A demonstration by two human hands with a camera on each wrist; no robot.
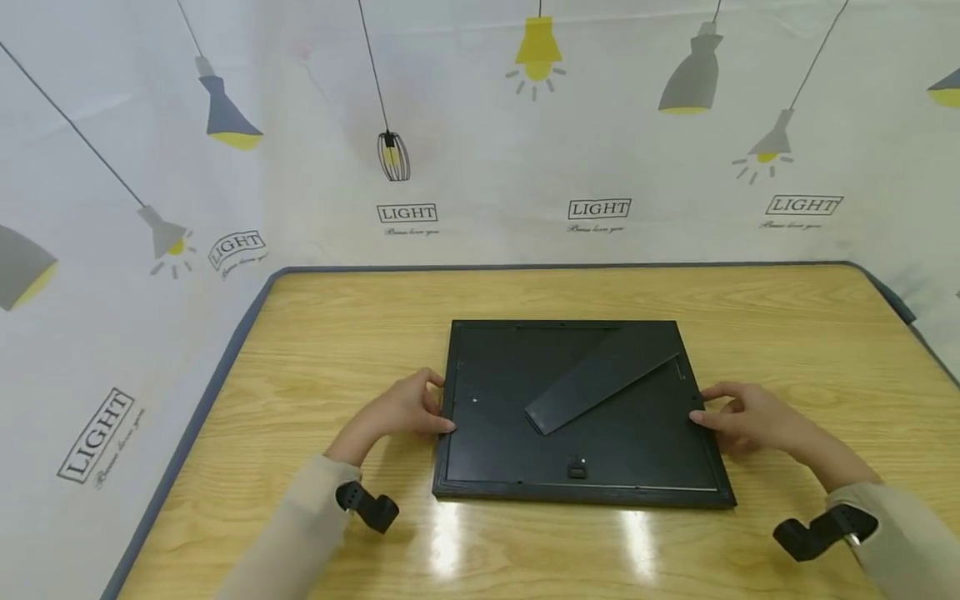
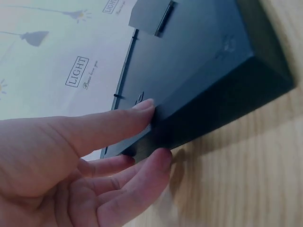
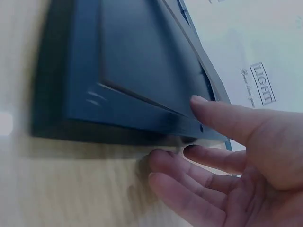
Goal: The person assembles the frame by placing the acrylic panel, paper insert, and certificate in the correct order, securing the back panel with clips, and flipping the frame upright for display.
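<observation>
A black picture frame [image 1: 495,450] lies back side up, its back panel and slanted easel leg [image 1: 592,387] facing me. My left hand [image 1: 405,408] grips the left side. In the left wrist view the thumb [image 2: 128,120] lies over the top edge, with the other fingers curled against the side and lower edge. Opposite it, my right hand [image 1: 757,421] pinches the right side. The right wrist view has that thumb [image 3: 222,118] on the back's border and the fingers bent below, partly hidden by the frame. A small dark catch [image 1: 577,471] sits near the border closest to me.
The wood-grain table [image 1: 337,317] has a dark blue edge strip [image 1: 555,267] along its back and sides. A white curtain [image 1: 480,100] printed with lamps hangs behind and to the left. Both wrists carry black straps with camera mounts [image 1: 367,506].
</observation>
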